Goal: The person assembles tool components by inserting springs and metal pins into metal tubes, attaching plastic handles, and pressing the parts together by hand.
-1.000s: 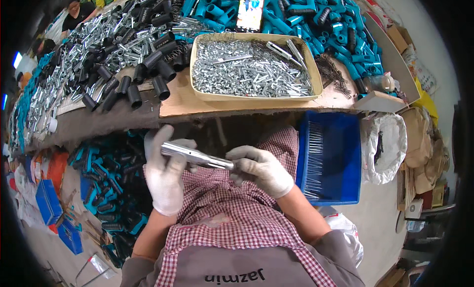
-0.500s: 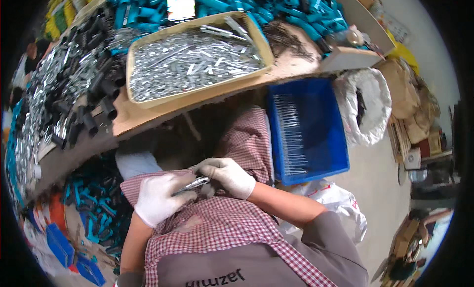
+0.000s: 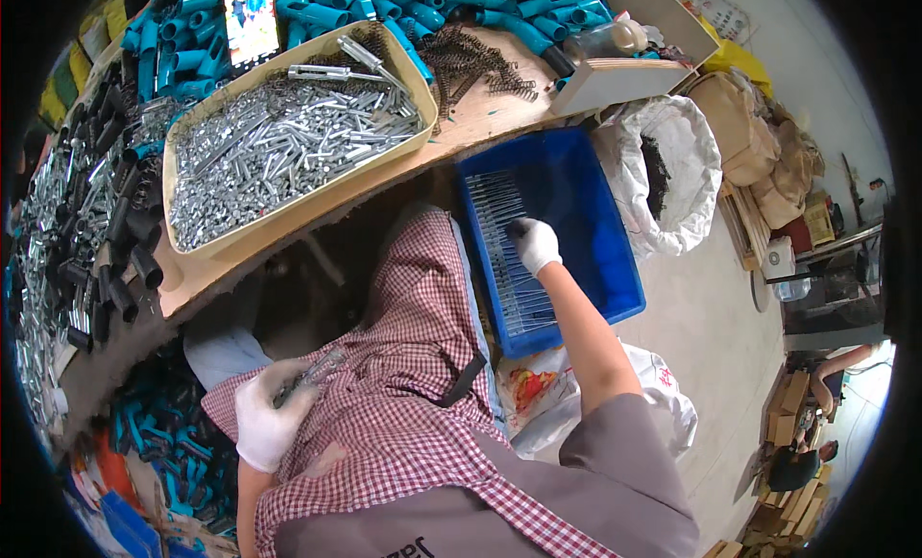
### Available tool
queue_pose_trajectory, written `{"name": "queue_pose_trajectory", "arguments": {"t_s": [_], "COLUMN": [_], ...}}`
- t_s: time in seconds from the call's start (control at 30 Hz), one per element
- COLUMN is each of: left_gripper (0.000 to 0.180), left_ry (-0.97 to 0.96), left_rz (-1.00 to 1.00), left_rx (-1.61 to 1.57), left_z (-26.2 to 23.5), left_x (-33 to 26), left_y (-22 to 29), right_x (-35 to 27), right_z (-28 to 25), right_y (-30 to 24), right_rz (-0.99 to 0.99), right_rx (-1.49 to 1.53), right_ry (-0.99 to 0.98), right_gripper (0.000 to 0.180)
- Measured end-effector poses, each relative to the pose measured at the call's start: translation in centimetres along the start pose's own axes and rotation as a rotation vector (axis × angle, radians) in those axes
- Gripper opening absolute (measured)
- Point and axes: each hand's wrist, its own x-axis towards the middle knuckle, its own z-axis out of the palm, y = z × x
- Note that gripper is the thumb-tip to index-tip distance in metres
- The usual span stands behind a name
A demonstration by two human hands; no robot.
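The person's left hand (image 3: 267, 419), in a white glove, is clamped around a short metal tube (image 3: 312, 374) held over the checked apron (image 3: 403, 366) on the lap; the tube's long axis runs diagonally, its free end pointing up and to the right, toward the workbench. The right hand (image 3: 534, 244), also gloved, is well apart from the left, reaching into the blue crate (image 3: 595, 231) beside the person's knee, its fingers down on a row of thin metal rods (image 3: 499, 241) that lie side by side; whether it grips one cannot be told. A tan tray of small metal parts (image 3: 288, 140) sits on the bench above.
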Motion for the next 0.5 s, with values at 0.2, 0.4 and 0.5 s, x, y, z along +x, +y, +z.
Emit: {"name": "queue_pose_trajectory", "arguments": {"t_s": [0.2,0.4,0.5], "left_gripper": [0.031,0.037,0.037], "left_ry": [0.016,0.048,0.053], "left_rz": [-0.13,-0.222,-0.234], "left_rx": [-0.149,-0.291,-0.337], "left_z": [1.5,2.0,1.9], "left_x": [0.5,0.9,0.8], "left_y": [0.0,0.1,0.2], "right_x": [0.8,1.2,1.1], "right_z": [4.1,4.0,3.9], "right_y": [2.3,0.4,0.0], "right_rz": [-0.274,-0.234,-0.233], "right_rx": [-0.312,-0.453,-0.469], "right_ry": [-0.071,-0.126,-0.168], "right_gripper": [0.018,0.022,0.023]}}
